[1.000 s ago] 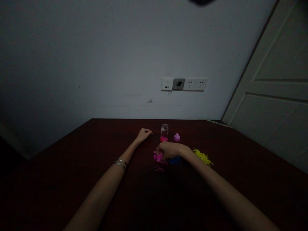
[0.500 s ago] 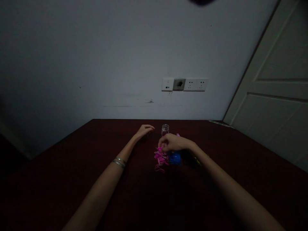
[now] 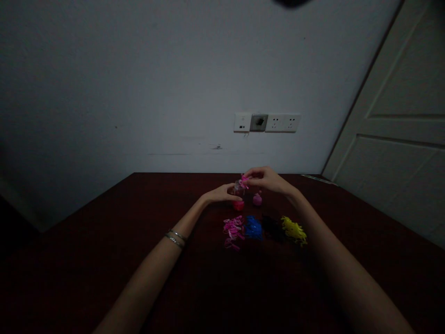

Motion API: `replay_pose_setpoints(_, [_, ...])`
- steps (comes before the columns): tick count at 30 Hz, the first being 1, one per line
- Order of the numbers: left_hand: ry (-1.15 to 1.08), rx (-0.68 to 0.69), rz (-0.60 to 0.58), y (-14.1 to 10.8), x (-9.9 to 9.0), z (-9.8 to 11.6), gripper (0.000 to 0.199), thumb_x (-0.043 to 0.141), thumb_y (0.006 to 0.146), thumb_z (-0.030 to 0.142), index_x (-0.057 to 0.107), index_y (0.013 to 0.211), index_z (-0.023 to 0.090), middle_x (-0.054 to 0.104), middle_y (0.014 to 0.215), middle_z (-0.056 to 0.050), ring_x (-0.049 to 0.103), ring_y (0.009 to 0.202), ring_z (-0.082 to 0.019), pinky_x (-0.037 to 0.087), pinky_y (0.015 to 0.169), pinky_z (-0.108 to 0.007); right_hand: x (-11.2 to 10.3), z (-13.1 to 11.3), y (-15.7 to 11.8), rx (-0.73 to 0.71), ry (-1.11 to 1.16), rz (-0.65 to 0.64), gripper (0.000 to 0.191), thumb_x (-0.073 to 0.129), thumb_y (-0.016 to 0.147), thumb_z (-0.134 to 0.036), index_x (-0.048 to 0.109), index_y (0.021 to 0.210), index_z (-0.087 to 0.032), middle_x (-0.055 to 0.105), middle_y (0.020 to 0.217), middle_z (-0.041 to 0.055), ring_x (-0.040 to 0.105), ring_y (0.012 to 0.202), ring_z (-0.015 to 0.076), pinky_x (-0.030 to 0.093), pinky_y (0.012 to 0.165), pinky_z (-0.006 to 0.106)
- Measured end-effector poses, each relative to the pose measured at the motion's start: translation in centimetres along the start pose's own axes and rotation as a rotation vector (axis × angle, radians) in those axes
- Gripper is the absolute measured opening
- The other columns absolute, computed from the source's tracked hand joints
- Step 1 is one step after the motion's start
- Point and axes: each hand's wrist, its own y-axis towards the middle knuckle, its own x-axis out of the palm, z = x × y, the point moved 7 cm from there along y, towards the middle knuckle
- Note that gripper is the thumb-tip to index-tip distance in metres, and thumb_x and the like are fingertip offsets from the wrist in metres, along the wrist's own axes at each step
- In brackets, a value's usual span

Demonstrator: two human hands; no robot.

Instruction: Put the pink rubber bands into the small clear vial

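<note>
A small clear jar (image 3: 239, 189) with a pink lower part stands upright on the dark table. My left hand (image 3: 221, 193) is closed around its left side, with the thumb in front. Over the jar's mouth, my right hand (image 3: 266, 179) pinches a small bunch of pink rubber bands (image 3: 244, 181). A loose pile of pink rubber bands (image 3: 233, 228) lies nearer to me. To its right are a blue pile (image 3: 253, 228), a black pile (image 3: 273, 228) and a yellow pile (image 3: 294, 230). The dim light hides the single pieces.
A small round pink object (image 3: 257, 199), perhaps the jar's lid, rests right of the jar. Behind the table (image 3: 86, 260) rises a wall with a row of sockets (image 3: 267, 123). A pale door (image 3: 399, 111) stands at the right.
My right hand has lifted a bunch of pink rubber bands from the pile to the jar's mouth. My left hand has moved right and taken hold of the jar.
</note>
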Motion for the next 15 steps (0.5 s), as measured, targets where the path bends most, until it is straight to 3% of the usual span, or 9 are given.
replay_pose_setpoints(3, [0.047,0.016,0.005,0.2,0.0,0.1,0.042,0.062,0.071,0.032,0.059,0.107,0.012,0.060,0.107,-0.011,0.054,0.096,-0.020,0.038,0.088,-0.035,-1.3,0.8,0.8,-0.015,0.005,0.153,0.032,0.064,0.066,-0.039,0.063,0.087,-0.014,0.064,0.075,0.0050,0.052,0.054,0.0100,0.041,0.045,0.023])
replay_pose_setpoints(7, [0.102,0.011,0.046,0.4,-0.2,0.0,0.036,0.059,0.074,0.034,0.063,0.101,0.011,0.063,0.103,-0.011,0.055,0.093,-0.020,0.039,0.086,-0.034,-1.5,1.7,1.5,-0.047,0.015,0.310,0.033,0.063,0.066,-0.040,0.063,0.085,-0.014,0.066,0.077,0.0070,0.055,0.060,0.0131,0.043,0.050,0.024])
replay_pose_setpoints(10, [0.133,0.014,0.048,0.5,-0.2,0.0,0.035,0.059,0.074,0.034,0.063,0.101,0.011,0.063,0.101,-0.011,0.055,0.091,-0.020,0.039,0.084,-0.033,-0.9,1.8,1.7,-0.117,0.003,0.337,0.030,0.063,0.067,-0.039,0.063,0.081,-0.013,0.066,0.078,0.0069,0.058,0.068,0.0150,0.046,0.060,0.027])
replay_pose_setpoints(15, [0.128,0.065,0.032,0.4,-0.2,0.3,0.033,0.059,0.074,0.033,0.064,0.099,0.012,0.064,0.100,-0.010,0.056,0.089,-0.019,0.040,0.083,-0.032,-0.1,1.6,1.6,-0.141,-0.067,0.279,0.025,0.062,0.068,-0.035,0.063,0.080,-0.013,0.066,0.078,0.0063,0.059,0.072,0.0154,0.046,0.068,0.029])
